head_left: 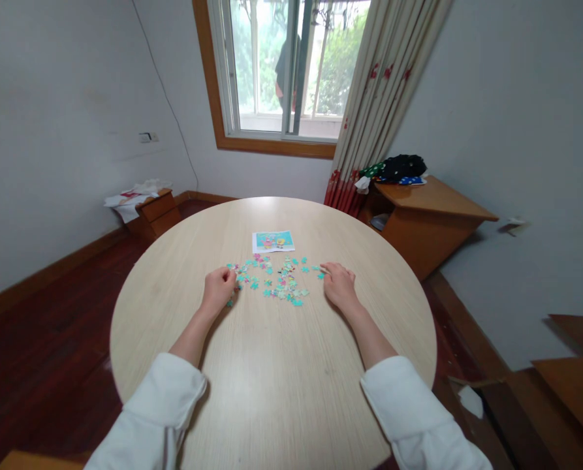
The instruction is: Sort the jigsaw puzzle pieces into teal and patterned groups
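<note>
Several small teal and pink jigsaw pieces point(277, 279) lie scattered in a band on the round pale wooden table point(271, 365). Beyond them lies a small printed picture card point(273, 241). My left hand point(219, 289) rests at the left end of the scatter, fingers curled in a loose fist over a piece or two; what it holds is hidden. My right hand point(339, 284) lies palm down at the right end, fingers bent, fingertips touching pieces there. White sleeves cover both forearms.
A wooden desk point(425, 215) with dark clothes on it stands at the right by a curtain point(384, 98). A low cabinet point(154, 212) with papers is at the left wall. Behind the window point(291, 65) a person stands outside. Dark wood floor surrounds the table.
</note>
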Motion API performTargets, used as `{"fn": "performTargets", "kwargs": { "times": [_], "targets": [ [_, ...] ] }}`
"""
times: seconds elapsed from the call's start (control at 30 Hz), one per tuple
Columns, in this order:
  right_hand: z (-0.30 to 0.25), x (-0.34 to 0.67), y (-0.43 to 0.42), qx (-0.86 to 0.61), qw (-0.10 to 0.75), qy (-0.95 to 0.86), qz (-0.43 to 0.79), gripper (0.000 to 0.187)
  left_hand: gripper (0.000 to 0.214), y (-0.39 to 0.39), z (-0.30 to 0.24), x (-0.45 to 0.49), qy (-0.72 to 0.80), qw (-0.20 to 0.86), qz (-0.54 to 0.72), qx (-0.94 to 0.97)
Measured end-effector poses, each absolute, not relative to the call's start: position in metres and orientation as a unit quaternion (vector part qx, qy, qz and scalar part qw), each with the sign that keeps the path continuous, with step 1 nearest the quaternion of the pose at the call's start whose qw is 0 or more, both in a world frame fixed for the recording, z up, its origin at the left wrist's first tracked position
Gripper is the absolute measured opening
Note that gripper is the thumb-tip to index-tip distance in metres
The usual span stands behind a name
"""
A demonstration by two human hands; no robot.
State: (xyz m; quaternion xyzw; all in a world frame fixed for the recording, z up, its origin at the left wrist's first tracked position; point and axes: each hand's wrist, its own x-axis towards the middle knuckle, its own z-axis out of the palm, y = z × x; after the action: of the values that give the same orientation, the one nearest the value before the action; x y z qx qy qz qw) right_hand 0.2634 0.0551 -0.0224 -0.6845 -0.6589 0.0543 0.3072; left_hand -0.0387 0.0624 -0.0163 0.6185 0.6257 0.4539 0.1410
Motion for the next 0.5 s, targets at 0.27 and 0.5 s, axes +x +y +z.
{"fn": "performTargets", "kwargs": {
  "times": [0.27,0.5],
  "targets": [
    [-0.0196,0.2679,0.0541,-0.703,0.288,-0.649,0.039,0.032,0.032,0.0626,-0.0175,-0.0394,0.621,0.138,0.461,0.619],
    [-0.0199,0.2713,0.0544,-0.707,0.258,-0.657,0.045,0.035,0.033,0.0623,-0.0163,-0.0396,0.624,0.145,0.458,0.616]
  ]
}}
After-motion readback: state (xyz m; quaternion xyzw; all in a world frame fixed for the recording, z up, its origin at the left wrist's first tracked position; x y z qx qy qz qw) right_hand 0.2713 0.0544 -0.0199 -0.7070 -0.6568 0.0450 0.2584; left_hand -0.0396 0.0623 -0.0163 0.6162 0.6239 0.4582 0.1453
